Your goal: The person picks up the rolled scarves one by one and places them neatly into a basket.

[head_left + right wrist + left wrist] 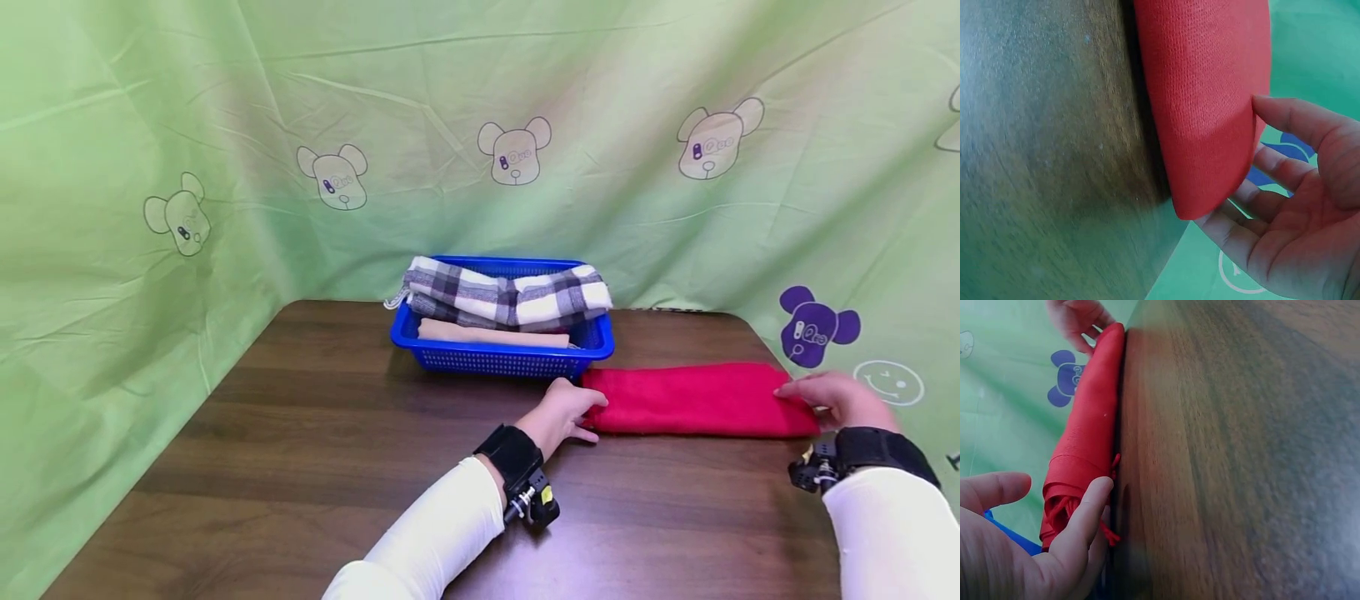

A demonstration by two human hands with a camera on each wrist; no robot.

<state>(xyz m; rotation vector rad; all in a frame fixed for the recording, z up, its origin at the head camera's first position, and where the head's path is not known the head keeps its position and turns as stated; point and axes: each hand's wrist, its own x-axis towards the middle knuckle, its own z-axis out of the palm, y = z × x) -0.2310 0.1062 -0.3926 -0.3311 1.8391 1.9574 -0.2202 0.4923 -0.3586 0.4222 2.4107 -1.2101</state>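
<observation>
A folded red scarf (690, 400) lies on the table, and its fringe shows at the left end in the left wrist view. My left hand (568, 408) is at that end, thumb spread away from the cloth and the other fingers extended along its near side. At the opposite end, my right hand (840, 398) holds the folded edge, thumb on top and fingers around the end. The right wrist view shows this thumb (1279, 112) against the red cloth. Just behind the scarf's left end stands a blue basket (495, 363).
Inside the basket are a folded black-and-white plaid scarf (510, 296) and a folded beige cloth (491, 333). The brown wooden table (300, 450) reaches back to a green curtain (420, 125) printed with bear heads.
</observation>
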